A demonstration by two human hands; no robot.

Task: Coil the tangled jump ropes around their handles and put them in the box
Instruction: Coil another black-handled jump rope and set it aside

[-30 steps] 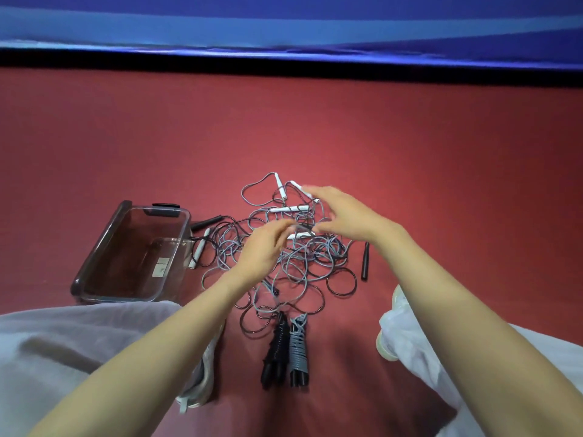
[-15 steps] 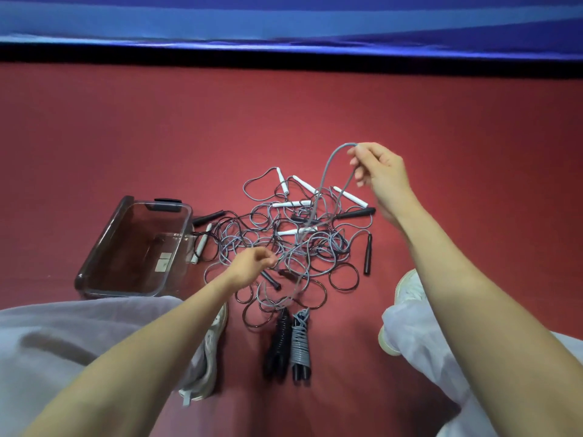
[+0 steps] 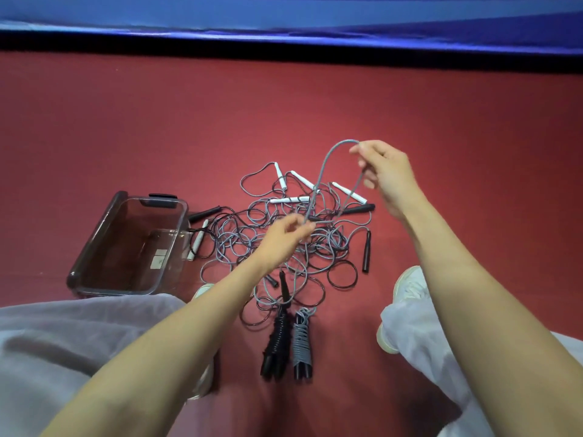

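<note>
Above the tangled jump ropes, the right hand pinches the top of a raised grey rope loop; the left hand pinches its lower strand. The clear box stands at left.

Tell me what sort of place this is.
Probably a gym or sports hall: a red floor, blue padding along its far edge, and tangled jump ropes lying beside a clear box.
</note>
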